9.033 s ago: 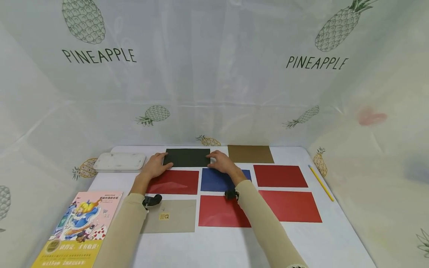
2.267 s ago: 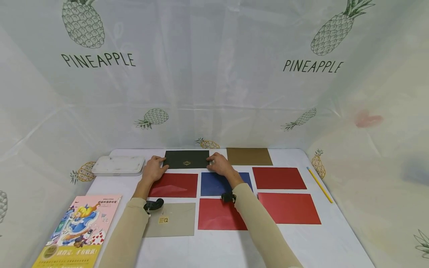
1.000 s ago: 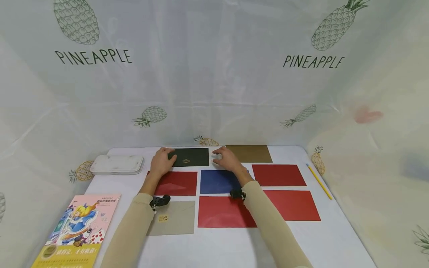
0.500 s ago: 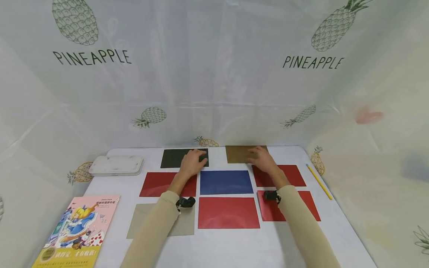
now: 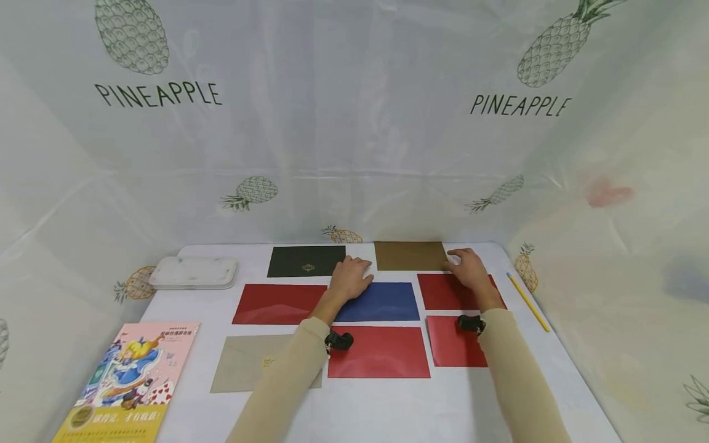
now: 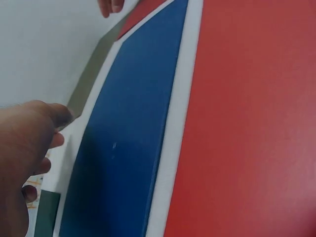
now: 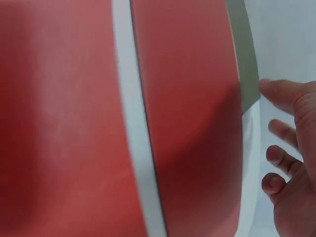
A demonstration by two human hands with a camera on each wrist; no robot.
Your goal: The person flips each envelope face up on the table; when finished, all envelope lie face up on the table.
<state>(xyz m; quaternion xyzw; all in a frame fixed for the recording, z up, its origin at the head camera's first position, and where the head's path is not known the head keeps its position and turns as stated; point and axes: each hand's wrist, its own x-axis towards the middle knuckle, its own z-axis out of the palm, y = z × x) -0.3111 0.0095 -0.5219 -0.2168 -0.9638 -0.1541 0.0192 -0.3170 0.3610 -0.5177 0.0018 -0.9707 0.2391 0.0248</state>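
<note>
The dark green sheet lies far left, released. The left hand, fingers relaxed, has moved right towards the brown sheet, far right of centre; the right hand, also holding nothing, is at its near right corner. Attention seems shifted to brown.

The left sleeve and right sleeve are plain beige; 2 black, rounded wrist cameras sit at their ends. Left hand and right hand are bare.
</note>
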